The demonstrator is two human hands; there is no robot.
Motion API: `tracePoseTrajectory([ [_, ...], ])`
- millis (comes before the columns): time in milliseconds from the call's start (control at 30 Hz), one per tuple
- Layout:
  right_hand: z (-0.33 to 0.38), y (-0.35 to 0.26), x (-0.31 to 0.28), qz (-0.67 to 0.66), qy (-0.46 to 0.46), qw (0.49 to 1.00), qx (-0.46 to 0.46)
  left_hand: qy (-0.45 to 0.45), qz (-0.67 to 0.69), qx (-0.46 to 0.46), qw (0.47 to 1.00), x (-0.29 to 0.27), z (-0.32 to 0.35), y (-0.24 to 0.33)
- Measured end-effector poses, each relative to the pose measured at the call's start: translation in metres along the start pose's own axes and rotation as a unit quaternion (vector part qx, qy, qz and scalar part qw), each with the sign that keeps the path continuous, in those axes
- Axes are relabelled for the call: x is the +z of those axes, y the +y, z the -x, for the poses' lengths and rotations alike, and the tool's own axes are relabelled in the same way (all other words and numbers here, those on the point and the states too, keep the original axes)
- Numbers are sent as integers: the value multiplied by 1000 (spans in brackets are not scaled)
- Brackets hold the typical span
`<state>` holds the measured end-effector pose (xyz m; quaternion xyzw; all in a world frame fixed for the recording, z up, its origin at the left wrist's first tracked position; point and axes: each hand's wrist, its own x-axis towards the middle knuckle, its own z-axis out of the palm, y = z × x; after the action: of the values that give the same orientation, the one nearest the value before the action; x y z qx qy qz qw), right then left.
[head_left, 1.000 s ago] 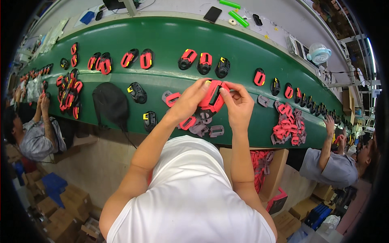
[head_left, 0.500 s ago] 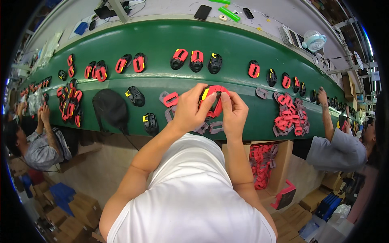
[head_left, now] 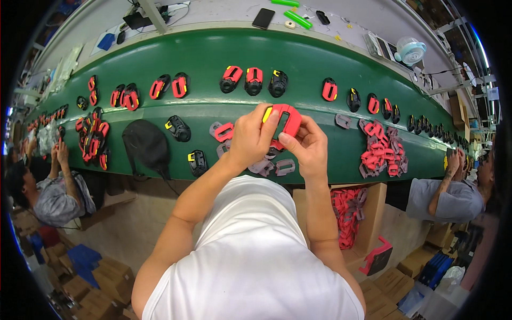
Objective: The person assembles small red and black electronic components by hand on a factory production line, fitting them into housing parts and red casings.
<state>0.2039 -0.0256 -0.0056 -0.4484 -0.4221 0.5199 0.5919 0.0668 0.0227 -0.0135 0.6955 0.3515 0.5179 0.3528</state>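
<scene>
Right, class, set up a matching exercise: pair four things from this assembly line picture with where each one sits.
Things:
1. red part with yellow tab
2. black pouch
3. pile of red parts
4. phone

Places:
A. grey bench beyond the belt
B. belt, left of the hands
C. held in both hands
D. belt, right of the hands

Pairs: 1-C, 2-B, 3-D, 4-A

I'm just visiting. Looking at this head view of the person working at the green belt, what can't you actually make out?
- Red part in both hands: its lower half is covered by the left hand and right hand.
- Grey pieces on the belt: partly hidden under the hands.
- Parts at the belt's far ends: too small and bent by the fisheye rim to tell apart.
- Red parts in the box below: partly hidden by the right forearm.
</scene>
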Motion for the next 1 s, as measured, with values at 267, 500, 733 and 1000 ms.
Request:
tracePoseTrajectory([
  [267, 13, -42, 6, 435, -61, 831, -342, -62, 408, -228, 882, -24, -15, 18],
  [500, 25, -46, 27, 13, 79, 983, -167, -87, 351, -312, 878, -27, -7, 46],
  [733, 30, -12, 24, -89, 14, 996, -3, -4, 362, -231, 903, -18, 2, 45],
  [1000, 32, -4, 17, -114, 37, 991, -52, 82, 398, -249, 879, 2, 5, 45],
])
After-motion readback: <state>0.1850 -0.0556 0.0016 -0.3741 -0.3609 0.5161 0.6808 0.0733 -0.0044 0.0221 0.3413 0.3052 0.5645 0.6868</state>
